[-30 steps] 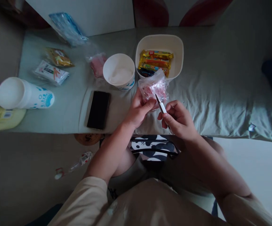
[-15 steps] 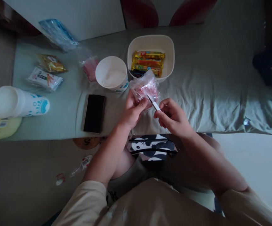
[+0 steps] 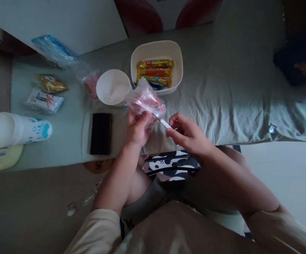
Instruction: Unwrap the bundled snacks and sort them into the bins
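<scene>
My left hand (image 3: 136, 129) is closed round a clear plastic packet with pink contents (image 3: 147, 101), held up just above the bed's edge. My right hand (image 3: 186, 134) pinches a small white-handled knife (image 3: 164, 122); its blade tip touches the packet's lower right side. Both hands are over the grey-green sheet (image 3: 221, 106), in front of a white bowl (image 3: 142, 56) of yellow snack bars (image 3: 155, 72) and a white paper cup (image 3: 113, 88).
A black phone (image 3: 100, 133) lies left of my hands. Further left are snack packets (image 3: 44, 101), a blue bag (image 3: 53, 51), another pink packet (image 3: 90, 83) and a cup on its side (image 3: 15, 129). A panda-print pouch (image 3: 170, 164) rests on my lap. Wrappers lie on the floor (image 3: 72, 209).
The view has shifted so everything sits further left. My left hand turned the packet and lifted it slightly; the knife tip has moved from the packet's middle to its lower right edge.
</scene>
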The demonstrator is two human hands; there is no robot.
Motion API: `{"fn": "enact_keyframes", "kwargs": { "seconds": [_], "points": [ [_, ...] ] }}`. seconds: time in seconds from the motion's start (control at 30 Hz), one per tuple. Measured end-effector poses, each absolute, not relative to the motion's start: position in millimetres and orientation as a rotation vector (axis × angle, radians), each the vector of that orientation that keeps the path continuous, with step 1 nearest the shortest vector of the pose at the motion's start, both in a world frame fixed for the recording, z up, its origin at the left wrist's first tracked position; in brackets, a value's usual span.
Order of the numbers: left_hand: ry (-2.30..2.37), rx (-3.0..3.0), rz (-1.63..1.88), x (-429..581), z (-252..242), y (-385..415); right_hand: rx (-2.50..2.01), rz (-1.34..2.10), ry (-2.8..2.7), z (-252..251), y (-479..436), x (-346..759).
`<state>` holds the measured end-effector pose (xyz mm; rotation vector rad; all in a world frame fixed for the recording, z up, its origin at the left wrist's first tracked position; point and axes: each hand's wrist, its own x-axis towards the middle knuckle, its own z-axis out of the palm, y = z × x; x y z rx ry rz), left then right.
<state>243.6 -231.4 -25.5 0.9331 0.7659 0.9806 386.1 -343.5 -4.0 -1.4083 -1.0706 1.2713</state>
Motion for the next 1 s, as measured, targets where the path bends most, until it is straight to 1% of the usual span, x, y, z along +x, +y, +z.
{"fn": "enact_keyframes", "kwargs": {
  "seconds": [0.2, 0.27, 0.33, 0.43, 0.53, 0.63, 0.73, 0.87, 1.0],
  "points": [
    [0.79, 0.949, 0.976, 238.9, -27.6, -226.8, -1.472, 1.208, -1.142, -1.5, -342.6, 390.1],
    [0.794, 0.936, 0.973, 235.8, -27.4, -225.8, -1.432, 1.22, -1.145, 3.1, -344.5, 394.7],
    [0.812, 0.911, 0.956, 232.9, -26.3, -225.2, -1.383, 1.16, -1.087, 7.3, -347.2, 403.0],
    [0.802, 0.895, 0.932, 231.9, -25.4, -226.4, -1.485, 0.807, -0.959, 5.7, -348.2, 423.4],
    [0.72, 0.926, 0.876, 236.7, -30.5, -232.6, -1.776, 0.391, -0.933, -8.2, -340.4, 450.9],
    [0.651, 0.938, 0.796, 246.8, -39.9, -244.2, -2.024, 0.178, -0.977, -26.4, -327.2, 475.0],
    [0.676, 1.012, 0.793, 258.6, -46.4, -255.9, -2.208, 0.155, -1.079, -38.5, -317.0, 484.8],
    [0.775, 1.118, 0.888, 264.8, -47.3, -259.2, -2.384, 0.171, -1.147, -42.0, -313.1, 479.9],
    [0.85, 1.222, 0.939, 252.2, -47.6, -246.2, -2.378, 0.152, -1.228, -35.7, -314.6, 469.3]
  ]
}}
